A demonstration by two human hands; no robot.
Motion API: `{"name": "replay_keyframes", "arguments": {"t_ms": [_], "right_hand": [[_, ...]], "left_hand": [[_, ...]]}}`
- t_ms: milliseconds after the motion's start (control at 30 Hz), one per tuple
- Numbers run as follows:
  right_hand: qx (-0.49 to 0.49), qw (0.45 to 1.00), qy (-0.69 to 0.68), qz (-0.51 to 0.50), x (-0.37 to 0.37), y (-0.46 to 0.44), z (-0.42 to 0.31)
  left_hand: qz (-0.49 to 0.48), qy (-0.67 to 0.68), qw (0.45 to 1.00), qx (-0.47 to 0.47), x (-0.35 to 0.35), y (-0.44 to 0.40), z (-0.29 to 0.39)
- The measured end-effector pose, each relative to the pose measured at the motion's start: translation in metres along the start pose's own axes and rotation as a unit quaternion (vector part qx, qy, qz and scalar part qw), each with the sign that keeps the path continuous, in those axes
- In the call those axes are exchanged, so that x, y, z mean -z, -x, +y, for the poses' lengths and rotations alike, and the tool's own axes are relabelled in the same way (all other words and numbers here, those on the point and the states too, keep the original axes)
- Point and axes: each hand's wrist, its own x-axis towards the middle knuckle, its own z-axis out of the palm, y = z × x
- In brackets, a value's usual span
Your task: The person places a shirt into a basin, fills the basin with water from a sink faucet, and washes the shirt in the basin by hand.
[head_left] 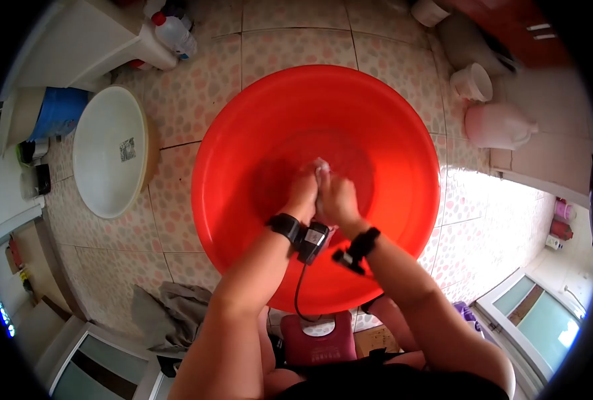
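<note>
Both of my hands are together over the middle of a large red basin (233,140), which stands on the floor in front of me. My left hand (301,197) is closed, its fingers pressed against my right hand (338,199), which is curled shut beside it. Between them shows a small whitish wad (321,165), perhaps wet cloth or suds; most of it is hidden by the fingers. Black straps circle both wrists, and a small black box (313,241) with a cable sits at the left one. The basin's bottom looks darker and slightly shiny around the hands.
A white basin (106,160) leans at the left near a blue bucket (60,113). A clear bottle with a red cap (174,35) stands beyond it. At the right are a white pail (472,83) and a pink jug (496,127). Grey cloth (173,313) lies lower left.
</note>
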Motion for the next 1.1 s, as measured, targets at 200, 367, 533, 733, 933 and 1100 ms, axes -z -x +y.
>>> {"name": "replay_keyframes", "arguments": {"t_ms": [200,367,533,733,933,1100], "right_hand": [[0.029,0.990,0.066,0.121,0.033,-0.061,0.031],[0.017,0.987,-0.101,0.120,0.054,-0.050,0.053],[0.010,0.986,-0.028,0.166,0.009,-0.009,0.110],[0.112,0.973,0.203,0.004,-0.030,0.020,0.052],[-0.041,0.928,-0.359,-0.086,0.012,-0.016,0.038],[0.003,0.956,-0.222,-0.193,0.061,-0.026,0.043]], "left_hand": [[0.049,-0.312,0.945,-0.087,-0.035,-0.004,0.041],[0.134,-0.392,0.854,-0.315,-0.011,0.007,0.093],[0.181,-0.493,0.814,-0.250,0.065,-0.007,0.037],[0.213,-0.538,0.802,-0.147,0.054,0.024,0.012],[0.231,-0.226,0.946,-0.016,0.044,0.045,0.010],[0.055,-0.111,0.991,0.054,0.018,0.042,-0.004]]}}
